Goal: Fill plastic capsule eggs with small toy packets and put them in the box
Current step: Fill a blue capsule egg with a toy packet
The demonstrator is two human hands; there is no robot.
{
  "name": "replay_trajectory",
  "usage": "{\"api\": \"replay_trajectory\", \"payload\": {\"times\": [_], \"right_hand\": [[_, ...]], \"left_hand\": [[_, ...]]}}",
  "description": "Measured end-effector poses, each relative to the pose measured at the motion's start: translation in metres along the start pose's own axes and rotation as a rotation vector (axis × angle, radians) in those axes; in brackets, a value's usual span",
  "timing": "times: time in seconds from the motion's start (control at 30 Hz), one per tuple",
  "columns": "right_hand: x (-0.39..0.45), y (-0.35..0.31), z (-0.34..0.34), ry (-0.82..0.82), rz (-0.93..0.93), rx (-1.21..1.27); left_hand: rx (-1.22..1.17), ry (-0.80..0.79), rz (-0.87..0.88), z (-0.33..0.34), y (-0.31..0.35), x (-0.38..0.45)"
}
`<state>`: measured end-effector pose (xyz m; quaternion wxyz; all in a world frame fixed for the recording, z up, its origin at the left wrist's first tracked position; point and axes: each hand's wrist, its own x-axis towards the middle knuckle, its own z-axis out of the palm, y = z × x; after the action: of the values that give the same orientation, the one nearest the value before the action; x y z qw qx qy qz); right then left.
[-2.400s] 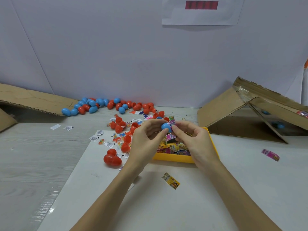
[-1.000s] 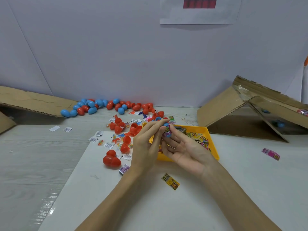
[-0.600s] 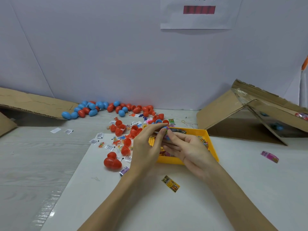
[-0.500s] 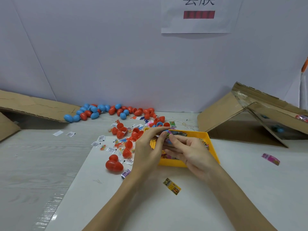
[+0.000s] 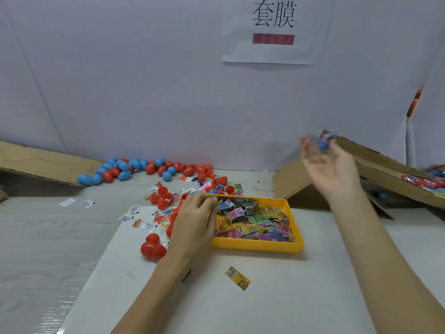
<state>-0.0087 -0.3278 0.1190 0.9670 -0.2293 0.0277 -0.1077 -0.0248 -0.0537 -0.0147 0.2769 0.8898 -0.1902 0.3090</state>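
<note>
While the blue capsule egg (image 5: 325, 142) is blurred at the fingertips of the right hand (image 5: 331, 168), I cannot tell whether the fingers touch it or it is already free in the air. It is seen just at the upper edge of the cardboard box (image 5: 375, 169), which lies tilted at the right side of the table. This hand is raised, palm turned up and toward the left, with the fingers spread and only slightly bent; the forearm reaches up from the near right corner. Inside the box, at the far right edge of the view, some red and blue eggs (image 5: 431, 180) are partly visible.

Lower and to the left, the left hand (image 5: 192, 222) lies palm down at the left end of the yellow tray (image 5: 260, 245). Its fingers are curled at the tray's far left corner, where the toy packets (image 5: 255, 220) begin, but whether they pinch a packet is not clear. The tray is filled with many small colourful packets and stands on a white sheet (image 5: 216, 297) on the table.

One single packet (image 5: 238, 278) lies on the sheet near the tray's near edge. Left of the left hand is a large red capsule (image 5: 153, 247), and farther away open red halves (image 5: 162, 197) and small white labels (image 5: 134, 209) are scattered. Along the far wall lies a row of closed blue and red eggs (image 5: 134, 168), next to a flat cardboard flap (image 5: 45, 162). On the wall hangs a paper sign (image 5: 274, 30).
</note>
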Motion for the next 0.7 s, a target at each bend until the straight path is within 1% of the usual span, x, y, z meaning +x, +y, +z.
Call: {"api": "replay_trajectory", "payload": {"times": [0.03,0.07,0.1,0.17,0.2,0.3,0.37,0.43,0.53,0.6,0.63,0.7], "right_hand": [[0.005,-0.006,-0.001,0.025,-0.03,-0.008],[0.008,-0.006,-0.005,0.041,-0.017,-0.058],[0.009,-0.001,-0.01,0.038,0.023,-0.15],[0.003,0.021,-0.024,-0.021,0.137,-0.34],[-0.002,0.035,-0.031,-0.056,0.195,-0.385],[-0.02,0.08,-0.05,-0.102,0.359,-0.408],[-0.027,0.101,-0.057,-0.109,0.424,-0.432],[-0.028,0.111,-0.059,-0.127,0.445,-0.476],[-0.026,0.111,-0.061,-0.139,0.447,-0.444],[-0.026,0.108,-0.062,-0.136,0.458,-0.411],[-0.025,0.108,-0.063,-0.137,0.463,-0.407],[-0.022,0.109,-0.064,-0.14,0.475,-0.414]], "left_hand": [[0.02,-0.014,0.001,0.001,0.0,-0.001],[0.028,-0.024,-0.007,0.002,-0.001,-0.001],[0.03,-0.032,-0.022,0.003,-0.002,-0.001],[0.038,-0.051,-0.055,0.004,-0.004,-0.001],[0.043,-0.071,-0.074,0.004,-0.004,-0.001],[0.046,-0.167,-0.149,0.004,-0.005,-0.002],[0.027,-0.239,-0.213,0.006,-0.005,-0.002],[0.037,-0.301,-0.257,0.006,-0.004,-0.001],[0.207,-0.381,-0.25,0.007,-0.003,0.003],[0.31,-0.376,-0.224,0.009,-0.006,0.014],[0.308,-0.344,-0.215,0.01,-0.009,0.023],[0.215,-0.265,-0.248,0.009,-0.024,0.05]]}}
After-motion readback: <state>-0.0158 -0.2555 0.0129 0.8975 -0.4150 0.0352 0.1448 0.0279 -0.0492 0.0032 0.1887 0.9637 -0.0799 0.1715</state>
